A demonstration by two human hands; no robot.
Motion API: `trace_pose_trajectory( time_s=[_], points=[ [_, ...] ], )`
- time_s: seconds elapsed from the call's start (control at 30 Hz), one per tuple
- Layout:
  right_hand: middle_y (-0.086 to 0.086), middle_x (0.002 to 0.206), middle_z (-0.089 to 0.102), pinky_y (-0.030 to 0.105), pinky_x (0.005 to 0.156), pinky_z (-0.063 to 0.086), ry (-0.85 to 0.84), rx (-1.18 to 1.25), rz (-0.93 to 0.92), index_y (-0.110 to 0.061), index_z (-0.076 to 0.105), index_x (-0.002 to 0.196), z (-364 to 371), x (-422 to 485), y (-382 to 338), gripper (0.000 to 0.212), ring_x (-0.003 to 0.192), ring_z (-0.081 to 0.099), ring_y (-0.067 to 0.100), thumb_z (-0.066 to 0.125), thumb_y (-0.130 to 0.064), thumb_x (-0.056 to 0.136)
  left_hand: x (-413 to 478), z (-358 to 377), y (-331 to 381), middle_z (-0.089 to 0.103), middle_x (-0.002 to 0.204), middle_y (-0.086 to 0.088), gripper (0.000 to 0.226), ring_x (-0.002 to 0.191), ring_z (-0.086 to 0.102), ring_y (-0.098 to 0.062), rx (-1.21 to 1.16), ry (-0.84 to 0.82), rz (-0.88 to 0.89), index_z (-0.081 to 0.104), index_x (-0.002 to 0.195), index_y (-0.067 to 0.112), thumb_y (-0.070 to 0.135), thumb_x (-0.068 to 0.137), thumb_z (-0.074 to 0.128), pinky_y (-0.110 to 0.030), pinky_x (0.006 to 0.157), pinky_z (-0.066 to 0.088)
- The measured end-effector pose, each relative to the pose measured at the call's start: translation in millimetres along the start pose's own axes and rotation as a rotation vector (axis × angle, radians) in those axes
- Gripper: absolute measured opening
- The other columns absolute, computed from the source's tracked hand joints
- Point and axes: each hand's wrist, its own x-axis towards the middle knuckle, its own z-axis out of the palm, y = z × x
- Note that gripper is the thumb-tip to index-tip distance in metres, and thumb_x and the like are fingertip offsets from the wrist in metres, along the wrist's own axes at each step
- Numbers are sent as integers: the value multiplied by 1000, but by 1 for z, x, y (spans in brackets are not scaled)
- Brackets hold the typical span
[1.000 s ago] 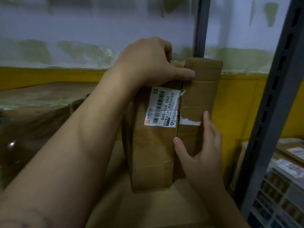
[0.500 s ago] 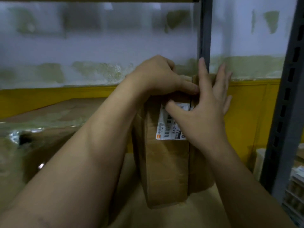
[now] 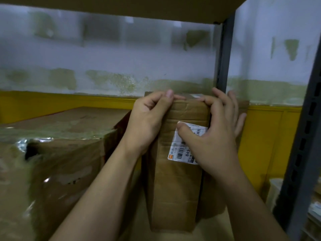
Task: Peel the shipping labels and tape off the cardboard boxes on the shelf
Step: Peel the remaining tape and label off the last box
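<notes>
Head view: where does the cardboard box stand?

— Upright on its narrow end on the shelf, close to the dark metal post. Just to its left lies a larger box covered in shiny tape.

— And the shipping label?

— On the front face, in the upper right part. It is white with a barcode, and the right hand covers much of it.

— How does that hand lie?

— Its thumb presses on the label's upper left corner. The forefinger curls over the top edge of the box, and the other fingers lie straight along the right side. So it clasps the box between thumb and forefinger.

— The left hand?

— It is at the top left corner with the fingers curled in, and the thumb and forefinger pinch the top edge there. Whether a strip of tape is between them, I cannot tell.

— Is the label lifted anywhere?

— The corner under the thumb looks slightly raised, but it is too blurred to be sure.
</notes>
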Motion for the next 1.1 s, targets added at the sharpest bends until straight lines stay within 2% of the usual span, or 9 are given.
trace_pose_trajectory(
  time_s=[0.07, 0.13, 0.23, 0.4, 0.5, 0.6, 0.8, 0.97, 1.1],
  points=[
    [-11, 146, 33, 54, 117, -7, 2, 5, -3, -43, 39, 107, -1, 0, 0, 50, 147, 5, 8, 51, -60, 61, 0, -4, 0, 74, 94, 10, 27, 99, 65, 3, 53, -29, 26, 73, 92, 14, 30, 97, 52, -11, 80, 48],
    [-10, 145, 34, 55, 118, -6, 11, 3, -4, -43, 40, 107, -1, -2, -1, 49, 147, 6, 8, 51, -59, 62, -1, -3, -3, 72, 100, 10, 26, 110, 61, 3, 102, 3, 67, 74, 91, 21, 31, 97, 51, -10, 87, 43],
    [-9, 145, 36, 54, 118, -6, 33, 16, 0, -39, 42, 107, 2, -4, -4, 49, 147, 8, 10, 52, -59, 63, -3, 2, -9, 71, 97, 11, 27, 104, 62, 4, 118, 79, 116, 74, 88, 23, 28, 96, 48, -12, 85, 44],
    [-15, 133, 38, 59, 116, 4, 73, 12, 8, -35, 42, 103, 3, -4, -8, 46, 144, 15, 10, 52, -57, 64, -5, 4, -16, 71, 98, 9, 30, 107, 63, -14, 130, 109, 174, 74, 89, 31, 44, 94, 47, -34, 92, 49],
    [-20, 127, 33, 56, 117, 4, 67, 30, 60, -34, 41, 101, 5, -2, -12, 47, 143, 15, 7, 48, -56, 59, -5, 5, -18, 71, 97, -2, 29, 103, 64, -26, 135, 115, 209, 75, 89, 33, 42, 95, 47, -54, 93, 49],
    [-18, 124, 33, 56, 116, 7, 86, 35, 86, -32, 41, 100, 8, -1, -18, 50, 143, 17, 10, 48, -53, 56, -6, 6, -19, 71, 94, -6, 31, 98, 65, -33, 131, 129, 235, 75, 90, 33, 39, 97, 46, -63, 89, 47],
    [-11, 119, 38, 60, 112, 15, 144, 37, 116, -24, 39, 96, 18, -1, -30, 43, 138, 30, 22, 60, -31, 60, -6, 5, -22, 72, 93, -6, 35, 98, 65, -36, 132, 147, 229, 75, 87, 35, 36, 99, 43, -64, 89, 46],
    [-11, 122, 38, 56, 114, 10, 133, 125, 195, -25, 34, 90, 19, 3, -34, 39, 141, 25, 18, 65, -27, 66, -4, 8, -21, 72, 93, -2, 33, 97, 65, -31, 182, 173, 248, 73, 86, 37, 38, 97, 41, -63, 90, 45],
    [-13, 120, 37, 54, 116, 7, 143, 139, 218, -27, 33, 87, 24, 5, -37, 41, 143, 21, 16, 67, -10, 73, -3, 9, -22, 71, 93, -3, 33, 99, 63, -31, 203, 164, 248, 72, 86, 40, 40, 97, 40, -62, 91, 44]
  ],
)
